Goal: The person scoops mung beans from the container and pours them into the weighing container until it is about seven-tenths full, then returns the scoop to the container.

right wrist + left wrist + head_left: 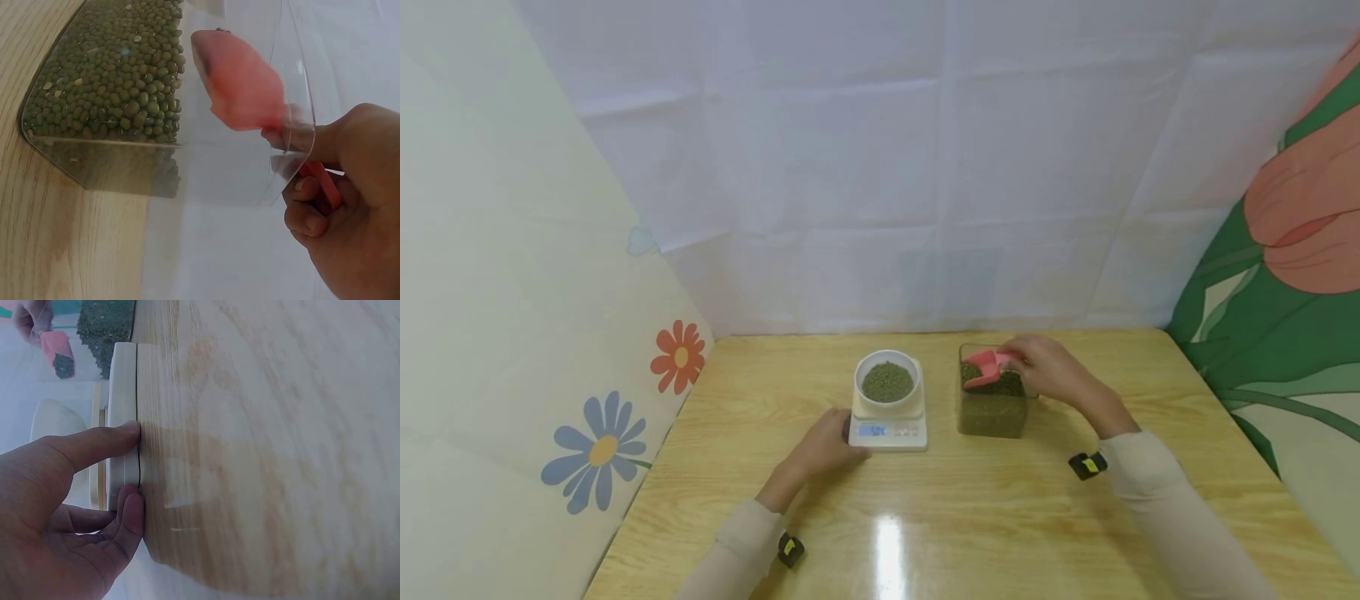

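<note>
A white kitchen scale [889, 435] with a lit display stands mid-table. On it sits a white bowl [858, 385] of mung beans [887, 382]. My left hand [827, 442] holds the scale's near left corner, thumb along the front edge and curled fingers at the side. To the right stands a clear square container [991, 418], partly filled with mung beans [112, 75]. My right hand [1054, 368] grips the handle of a pink scoop [240, 78], held over the container's opening above the beans. Some beans show in the scoop in the left wrist view.
The wooden table [1000, 508] meets a white cloth backdrop [925, 167] at its far edge. Flower-printed sheets hang at the left and right sides. A narrow gap of tabletop separates the scale from the container.
</note>
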`<state>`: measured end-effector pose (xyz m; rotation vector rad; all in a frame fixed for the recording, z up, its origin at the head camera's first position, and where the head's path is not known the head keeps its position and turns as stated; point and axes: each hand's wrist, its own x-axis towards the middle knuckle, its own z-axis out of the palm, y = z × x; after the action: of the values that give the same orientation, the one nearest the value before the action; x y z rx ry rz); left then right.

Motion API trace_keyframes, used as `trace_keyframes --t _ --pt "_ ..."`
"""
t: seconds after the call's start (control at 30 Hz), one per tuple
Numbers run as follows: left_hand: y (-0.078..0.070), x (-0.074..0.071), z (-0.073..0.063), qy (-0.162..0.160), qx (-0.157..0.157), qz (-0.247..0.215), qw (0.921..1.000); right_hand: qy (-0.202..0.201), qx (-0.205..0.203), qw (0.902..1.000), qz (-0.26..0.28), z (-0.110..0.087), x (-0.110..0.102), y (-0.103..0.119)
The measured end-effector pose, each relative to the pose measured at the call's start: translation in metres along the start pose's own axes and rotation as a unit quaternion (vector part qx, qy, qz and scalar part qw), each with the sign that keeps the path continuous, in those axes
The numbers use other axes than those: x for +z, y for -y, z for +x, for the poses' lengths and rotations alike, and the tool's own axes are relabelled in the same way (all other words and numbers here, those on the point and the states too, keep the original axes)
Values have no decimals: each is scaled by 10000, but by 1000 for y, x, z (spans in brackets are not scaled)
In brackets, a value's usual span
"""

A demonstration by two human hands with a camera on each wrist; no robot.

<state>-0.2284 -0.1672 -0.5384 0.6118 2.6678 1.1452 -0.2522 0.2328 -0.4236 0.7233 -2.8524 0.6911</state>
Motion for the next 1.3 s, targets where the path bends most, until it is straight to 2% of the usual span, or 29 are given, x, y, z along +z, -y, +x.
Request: trace_keyframes --t 0.43,0.77,1.3 --pt "0 0 1 -27 -44 5 10000 -138 272 9993 227 -8 0 -8" --pt "-1 -1 -1 -44 -97 -16 9999 -290 228 9989 301 -11 -1 -10" --pt "-1 -1 0 31 50 -57 10000 -529 271 9975 370 -17 -2 -16"
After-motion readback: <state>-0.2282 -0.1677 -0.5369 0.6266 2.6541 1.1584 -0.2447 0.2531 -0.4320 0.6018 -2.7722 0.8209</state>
